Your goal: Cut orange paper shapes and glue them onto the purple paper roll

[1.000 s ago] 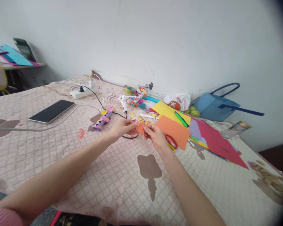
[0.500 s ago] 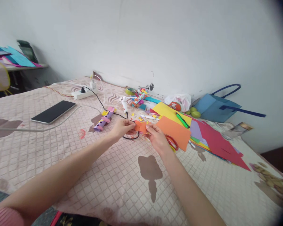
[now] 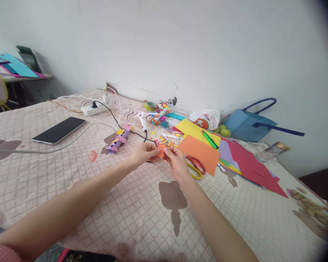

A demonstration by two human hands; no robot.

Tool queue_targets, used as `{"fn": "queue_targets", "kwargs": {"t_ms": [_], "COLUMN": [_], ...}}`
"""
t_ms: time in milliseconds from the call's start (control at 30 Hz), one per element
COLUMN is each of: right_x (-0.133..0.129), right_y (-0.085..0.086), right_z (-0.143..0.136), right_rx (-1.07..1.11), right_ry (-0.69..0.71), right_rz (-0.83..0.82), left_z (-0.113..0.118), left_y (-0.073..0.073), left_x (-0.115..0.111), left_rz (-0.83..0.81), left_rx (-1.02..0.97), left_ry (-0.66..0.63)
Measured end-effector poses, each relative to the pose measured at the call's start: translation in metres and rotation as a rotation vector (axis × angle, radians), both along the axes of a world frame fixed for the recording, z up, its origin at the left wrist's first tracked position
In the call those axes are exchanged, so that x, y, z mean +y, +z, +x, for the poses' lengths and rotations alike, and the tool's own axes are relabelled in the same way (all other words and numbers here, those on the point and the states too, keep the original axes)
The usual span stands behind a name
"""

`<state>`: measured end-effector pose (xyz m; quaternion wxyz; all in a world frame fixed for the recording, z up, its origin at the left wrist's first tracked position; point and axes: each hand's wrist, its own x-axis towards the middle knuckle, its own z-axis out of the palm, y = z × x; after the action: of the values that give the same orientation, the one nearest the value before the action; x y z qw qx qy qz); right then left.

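Note:
A small piece of orange paper point(image 3: 160, 151) is pinched between both hands above the table. My left hand point(image 3: 144, 153) grips its left side with thumb and fingers, and my right hand point(image 3: 176, 158) grips the right side. The fingertips hide much of the paper. Just right of my right hand lie scissors point(image 3: 196, 174) with red and yellow handles. To the left, a purple paper roll point(image 3: 119, 139) with dark dots and pink and yellow pieces lies on the cloth. Coloured paper scraps point(image 3: 169, 143) are scattered behind the hands.
A white glue gun point(image 3: 143, 122) stands behind the hands, its black cord running near them. Orange paper point(image 3: 202, 153), a green cutter point(image 3: 210, 139) and red sheets point(image 3: 257, 167) lie right. A phone point(image 3: 59, 131) and power strip point(image 3: 96, 108) are left; a blue bag point(image 3: 251, 124) stands at the wall.
The hands have come closer together, and less of the orange paper shows between them; it looks bent or folded. More of the scissors' yellow handle is visible. The view has shifted slightly.

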<state>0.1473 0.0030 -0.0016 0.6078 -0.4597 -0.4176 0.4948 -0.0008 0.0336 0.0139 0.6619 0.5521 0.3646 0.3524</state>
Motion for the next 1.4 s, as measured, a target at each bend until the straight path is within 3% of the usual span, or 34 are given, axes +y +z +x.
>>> {"fn": "queue_targets", "kwargs": {"t_ms": [167,333,633,800,1067,1333,1400], "right_x": [-0.001,-0.004,-0.015,-0.017,-0.018,-0.024,-0.024], "right_y": [0.006,0.004,-0.001,-0.007,-0.009,-0.01,-0.011], "right_z": [0.0,0.0,-0.016,-0.021,-0.022,-0.026,-0.026], "right_rx": [0.035,-0.042,-0.283,-0.324,-0.308,-0.348,-0.355], "right_ry": [0.039,0.088,0.318,0.255,0.214,0.246,0.227], "right_rz": [-0.016,0.004,0.031,0.054,0.015,0.005,0.003], "left_z": [-0.002,-0.008,-0.051,-0.071,-0.085,-0.085,-0.084], "left_y": [-0.001,0.002,0.003,0.008,0.016,0.007,0.007], "left_x": [0.004,0.001,-0.008,-0.016,-0.005,0.003,0.002], "left_rz": [-0.032,0.045,0.296,0.348,0.511,0.518,0.569], "left_rx": [-0.006,0.109,0.376,0.514,0.742,0.7,0.716], "left_ry": [0.01,-0.065,-0.22,-0.281,-0.182,-0.375,-0.345]}}
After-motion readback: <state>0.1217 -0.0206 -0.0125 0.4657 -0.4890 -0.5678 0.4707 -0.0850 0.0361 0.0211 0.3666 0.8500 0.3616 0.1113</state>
